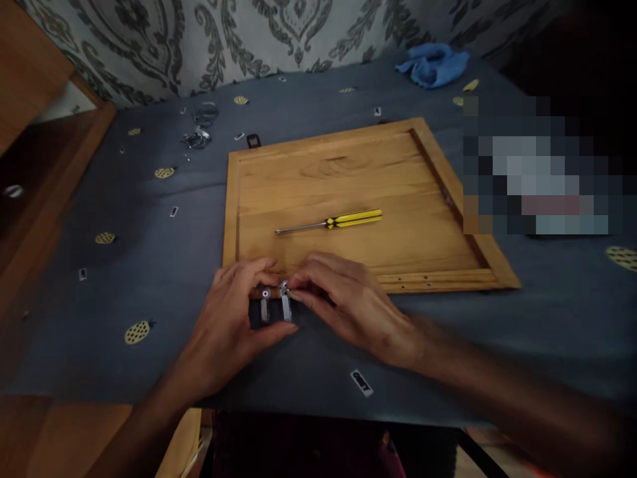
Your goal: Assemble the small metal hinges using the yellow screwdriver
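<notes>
A wooden cabinet door panel [358, 172] lies flat on a dark blue cloth. At its near left edge sits a metal hinge [276, 307] with two silver arms. My left hand [226, 318] cups the hinge from the left, thumb under it and fingers on the panel's edge. My right hand [343, 302] comes in from the right and pinches a small screw [284, 288] at the hinge's top with its fingertips. A screwdriver [331, 222] with a yellow and black handle lies loose on the panel, just beyond both hands.
The blue cloth [149, 265] with yellow spots covers the table. A pile of metal hardware [199, 129] lies at the far left, a blue rag [432, 63] at the far right. A patterned wall stands behind. A blurred object [537, 179] rests right of the panel.
</notes>
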Tool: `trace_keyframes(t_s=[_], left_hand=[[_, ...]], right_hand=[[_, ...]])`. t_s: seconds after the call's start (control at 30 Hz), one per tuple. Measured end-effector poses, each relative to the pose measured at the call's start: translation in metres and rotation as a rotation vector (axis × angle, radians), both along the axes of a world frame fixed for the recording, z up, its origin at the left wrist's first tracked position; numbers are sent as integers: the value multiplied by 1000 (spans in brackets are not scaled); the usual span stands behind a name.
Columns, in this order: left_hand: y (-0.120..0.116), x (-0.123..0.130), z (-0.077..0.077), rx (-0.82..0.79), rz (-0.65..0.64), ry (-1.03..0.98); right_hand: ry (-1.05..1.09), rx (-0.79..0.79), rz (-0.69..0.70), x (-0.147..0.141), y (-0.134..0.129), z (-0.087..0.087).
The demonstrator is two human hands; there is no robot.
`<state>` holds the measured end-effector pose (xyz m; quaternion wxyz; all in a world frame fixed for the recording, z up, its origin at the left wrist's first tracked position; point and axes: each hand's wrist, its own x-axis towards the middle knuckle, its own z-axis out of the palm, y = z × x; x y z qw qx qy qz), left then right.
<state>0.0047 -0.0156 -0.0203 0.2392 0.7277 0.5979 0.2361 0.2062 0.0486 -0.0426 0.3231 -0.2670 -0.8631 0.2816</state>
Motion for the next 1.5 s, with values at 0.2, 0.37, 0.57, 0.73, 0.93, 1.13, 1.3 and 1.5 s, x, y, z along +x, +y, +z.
trace_keyframes(t_s=[0.2,0.37,0.57,0.73,0.93,1.13,1.3,1.5], left_hand=[[-1,0,-1,14,-11,5],[0,0,0,15,-13,21],[0,-1,0,20,-12,17],[0,0,1,16,-8,18],[0,0,1,21,-4,24],[1,-1,1,16,-8,15],[0,-1,2,0,9,15],[0,-1,-1,33,12,28]], right_hand=[[-33,48,7,1,0,-2],[-79,75,31,1,0,-1],[-111,99,59,1,0,-3],[-80,117,65,0,1,-4],[-84,130,63,1,1,-5],[-62,187,45,1,0,-6],[-45,200,54,0,0,-7],[-48,133,73,2,0,-7]])
